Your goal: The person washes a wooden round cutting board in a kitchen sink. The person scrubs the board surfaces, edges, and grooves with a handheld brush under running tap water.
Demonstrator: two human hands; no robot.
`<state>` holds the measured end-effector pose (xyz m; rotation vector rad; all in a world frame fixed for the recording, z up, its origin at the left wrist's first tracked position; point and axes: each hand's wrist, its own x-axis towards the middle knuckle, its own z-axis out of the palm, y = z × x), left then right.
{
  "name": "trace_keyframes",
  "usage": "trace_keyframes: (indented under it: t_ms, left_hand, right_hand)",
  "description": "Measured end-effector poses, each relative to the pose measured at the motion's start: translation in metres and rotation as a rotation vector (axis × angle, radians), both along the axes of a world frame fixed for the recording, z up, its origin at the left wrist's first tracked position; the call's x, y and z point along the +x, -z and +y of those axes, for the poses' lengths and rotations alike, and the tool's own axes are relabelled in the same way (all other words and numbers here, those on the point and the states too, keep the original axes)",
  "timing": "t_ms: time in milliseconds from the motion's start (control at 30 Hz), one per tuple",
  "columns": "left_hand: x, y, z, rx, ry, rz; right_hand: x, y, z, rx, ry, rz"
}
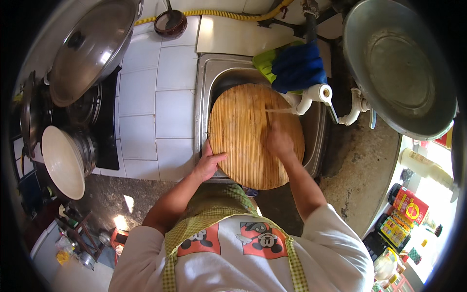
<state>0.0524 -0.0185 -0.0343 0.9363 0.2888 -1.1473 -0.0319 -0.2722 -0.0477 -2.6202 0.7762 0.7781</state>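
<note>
A round slatted wooden lid or board (pixel 240 127) lies tilted over the stainless steel sink (pixel 205 91), its near edge reaching past the sink's front rim. My left hand (pixel 210 162) grips its lower left edge, thumb on top. Over the right part of the board is my right hand (pixel 280 140), blurred, its fingers bent towards the surface; whether it holds something small cannot be told. A thin stream of water runs from the white faucet (pixel 304 106) onto the board just beyond my right hand.
A blue cloth (pixel 299 67) hangs over a green plastic item (pixel 264 65) behind the faucet. A large metal basin (pixel 397 69) stands at the upper right. Left are a big lidded wok (pixel 95 47), a cream bowl (pixel 62 162) and a black cooktop (pixel 109 146). A brown pot (pixel 170 25) sits behind.
</note>
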Motion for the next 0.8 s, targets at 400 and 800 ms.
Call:
trace_keyframes:
  t_ms: [400,800]
  left_hand:
    - [0.002,-0.011,-0.010,-0.013,0.015,0.056]
    - [0.004,-0.003,-0.005,-0.007,0.049,0.022]
  right_hand:
    - [0.037,0.032,-0.043,-0.059,0.063,-0.217]
    - [-0.026,-0.059,-0.042,-0.053,-0.018,0.012]
